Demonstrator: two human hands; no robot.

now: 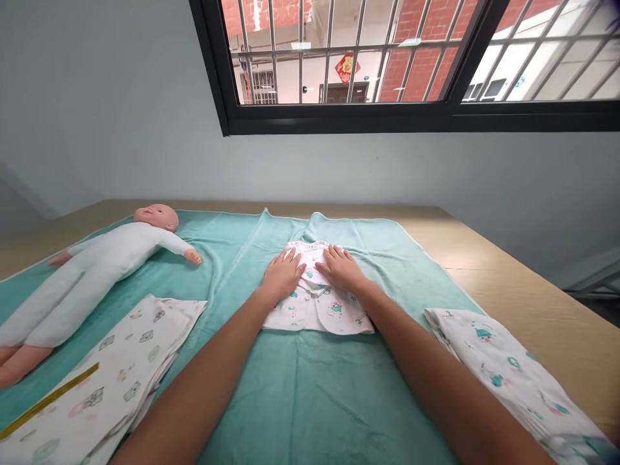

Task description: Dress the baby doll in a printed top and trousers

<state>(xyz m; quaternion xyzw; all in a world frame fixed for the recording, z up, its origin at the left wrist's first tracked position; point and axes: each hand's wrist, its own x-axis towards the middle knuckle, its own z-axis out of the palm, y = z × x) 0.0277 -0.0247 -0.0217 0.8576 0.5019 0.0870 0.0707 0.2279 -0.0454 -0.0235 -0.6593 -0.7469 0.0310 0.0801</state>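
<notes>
Bare towel (300, 400) leaves room between the forearms (213, 368); doll (109, 258) and left cloth (123, 371) obstruct one side, right cloth (513, 371) the other, wall (310, 168) the far end.

Doll (101, 261) lying at left on green blanket (310, 400); folded printed cloth (140, 349) lying near, yellow strip (51, 398) resting on top. Second folded cloth (508, 368) lying at right. Window (339, 119) showing red decoration (347, 68) beyond bars (357, 48).

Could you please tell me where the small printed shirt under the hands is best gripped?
Probably at the outer corners of its lower hem, from the near side: the shirt lies flat on the green blanket, that hem uncovered and nearest the person, while the left hand and right hand rest higher up.
</notes>
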